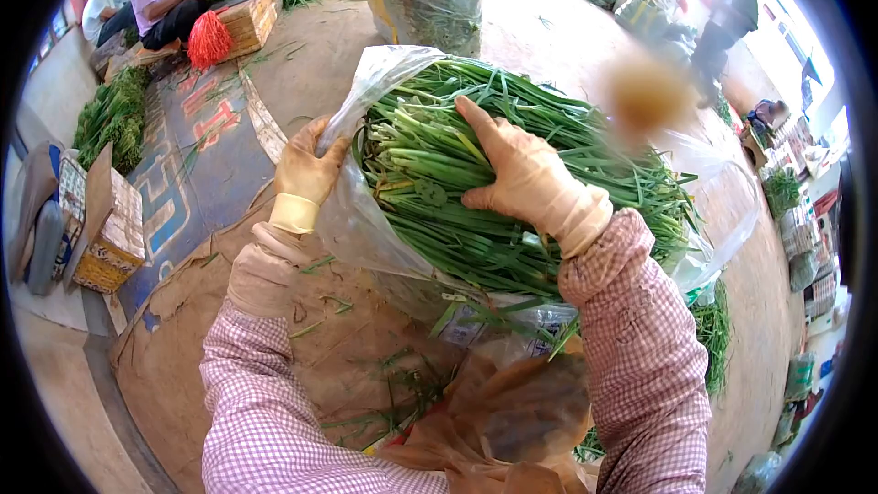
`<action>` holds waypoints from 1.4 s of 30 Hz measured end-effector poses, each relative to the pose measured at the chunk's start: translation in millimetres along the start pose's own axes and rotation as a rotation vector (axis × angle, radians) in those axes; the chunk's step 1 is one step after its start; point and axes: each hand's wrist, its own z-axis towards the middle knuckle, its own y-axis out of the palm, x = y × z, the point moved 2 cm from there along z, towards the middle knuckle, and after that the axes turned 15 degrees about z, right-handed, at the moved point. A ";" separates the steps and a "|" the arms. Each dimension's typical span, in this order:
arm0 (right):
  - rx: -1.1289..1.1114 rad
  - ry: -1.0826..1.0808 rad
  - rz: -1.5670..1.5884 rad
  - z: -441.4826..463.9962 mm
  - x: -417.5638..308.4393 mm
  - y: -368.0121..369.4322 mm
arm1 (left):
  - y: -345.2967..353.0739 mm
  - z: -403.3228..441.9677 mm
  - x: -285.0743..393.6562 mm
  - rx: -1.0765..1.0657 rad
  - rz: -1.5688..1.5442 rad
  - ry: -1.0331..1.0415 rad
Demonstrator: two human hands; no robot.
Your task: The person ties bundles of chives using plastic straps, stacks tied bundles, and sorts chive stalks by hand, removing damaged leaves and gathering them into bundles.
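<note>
A big clear plastic bag (343,206) stands open in front of me, packed with long green chive-like stalks (439,160) that have paler cut ends at the left. My left hand (308,165), in a pale rubber glove, pinches the bag's left rim between thumb and fingers. My right hand (529,169), gloved the same way, lies on top of the stalks with thumb and index finger spread apart. Some of its other fingers are hidden. The bag's right side flares out loosely beyond the greens.
Another filled bag (425,0) stands ahead. A seated person (160,0) handles greens by a woven box (249,23) at upper left. Feathery greens (112,119) and a box (110,238) lie at left. Brown plastic (512,412) covers my lap. More people and goods line the right.
</note>
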 end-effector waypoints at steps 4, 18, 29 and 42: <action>-0.040 0.031 0.397 -0.3 2.9 -14.7 | -6.0 -7.8 -6.7 0.131 0.074 0.102; 0.002 0.081 0.289 11.4 14.6 -15.6 | -13.2 -42.7 -1.4 0.050 -0.457 0.047; 0.308 0.033 0.967 -25.2 26.0 -62.8 | -41.9 -115.8 103.4 0.252 0.205 0.638; 0.464 -0.003 1.034 -74.6 18.5 -68.7 | 59.1 -52.2 146.8 0.098 -0.442 0.352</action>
